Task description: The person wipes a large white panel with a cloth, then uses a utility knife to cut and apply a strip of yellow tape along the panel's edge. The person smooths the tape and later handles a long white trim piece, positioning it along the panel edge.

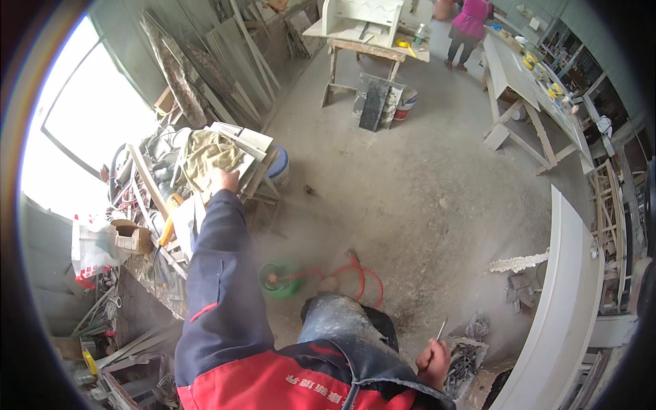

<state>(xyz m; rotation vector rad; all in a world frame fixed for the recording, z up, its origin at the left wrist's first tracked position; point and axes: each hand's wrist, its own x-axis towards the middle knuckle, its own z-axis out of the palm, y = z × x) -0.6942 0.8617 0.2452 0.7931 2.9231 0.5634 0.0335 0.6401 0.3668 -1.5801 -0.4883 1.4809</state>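
Note:
My left arm stretches out to a cluttered workbench on the left. At its end, my left hand (224,180) is against the lower edge of a crumpled olive-green cloth (207,154); its fingers are mostly hidden, so I cannot tell whether it grips the cloth. A yellow-handled power tool (167,229) lies on the bench closer to me. Low on the right, my right hand (434,361) is closed around a thin, pointed metal rod (443,329), which sticks up from the fist; its exact kind is unclear.
A green basin (279,279) and red hose (362,273) lie on the dusty floor ahead. A long white panel (564,301) leans at the right. Farther off stand a worktable (365,49), a bucket (406,104), a long bench (509,68) and a person in pink (470,24).

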